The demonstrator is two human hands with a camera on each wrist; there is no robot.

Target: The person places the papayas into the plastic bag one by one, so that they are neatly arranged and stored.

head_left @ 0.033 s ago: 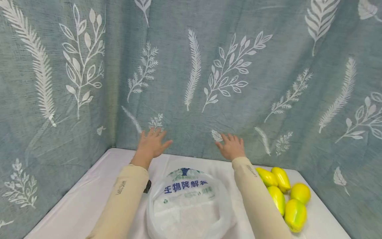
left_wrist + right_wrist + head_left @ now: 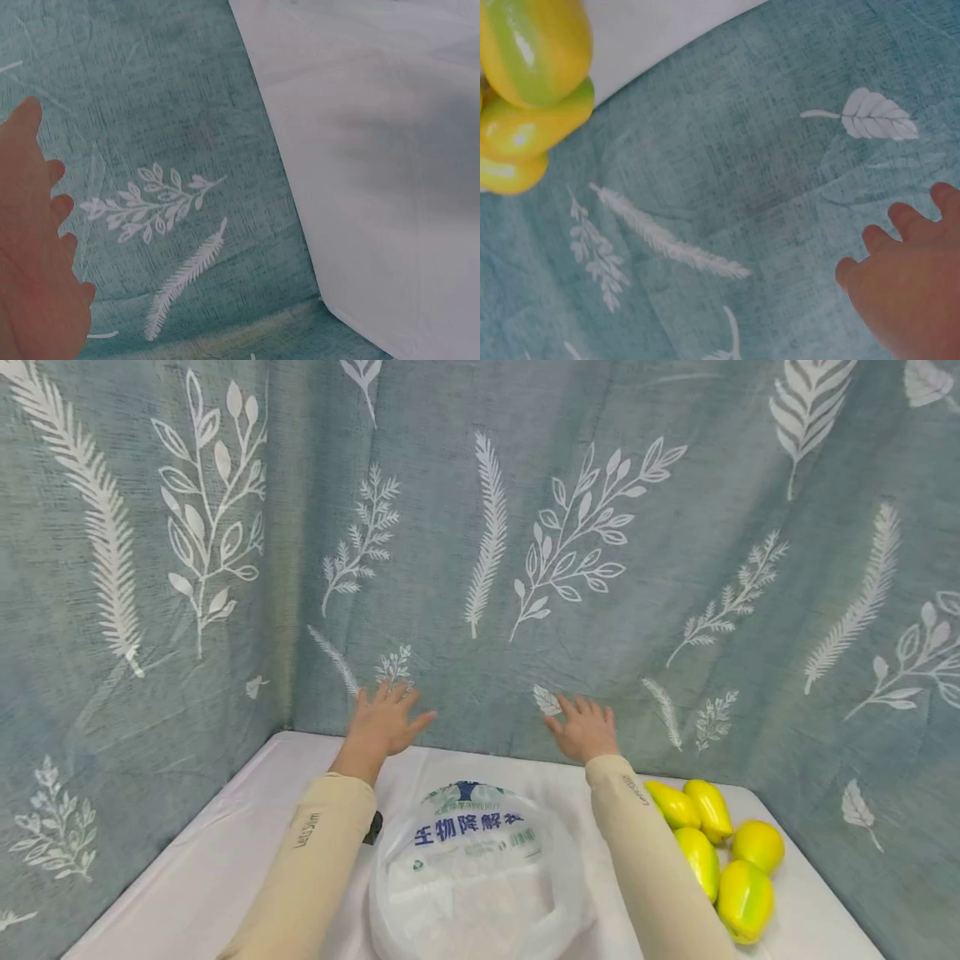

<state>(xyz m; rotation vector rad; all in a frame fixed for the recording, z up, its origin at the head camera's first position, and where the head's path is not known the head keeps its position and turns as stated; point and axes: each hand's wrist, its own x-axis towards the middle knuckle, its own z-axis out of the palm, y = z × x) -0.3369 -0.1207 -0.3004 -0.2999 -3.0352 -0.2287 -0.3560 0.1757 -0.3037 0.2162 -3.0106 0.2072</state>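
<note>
My left hand (image 2: 381, 725) is held out over the far part of the table, fingers spread and holding nothing. To its right, my right hand (image 2: 585, 731) reaches forward the same way, fingers apart, with nothing in it. Between the forearms lies a white plastic bag (image 2: 480, 868) with blue and green print, its shape rounded. Several yellow-green mangoes (image 2: 744, 902) sit together beside my right forearm. In the left wrist view the left hand (image 2: 37, 247) shows at the left edge. The right wrist view has the right hand (image 2: 915, 277) at lower right and mangoes (image 2: 536, 49) at upper left.
A white cloth covers the table (image 2: 187, 877). Blue-green curtains (image 2: 450, 568) with white leaf prints stand behind the table and along both sides. A small black object (image 2: 372, 828) shows partly between my left sleeve and the bag.
</note>
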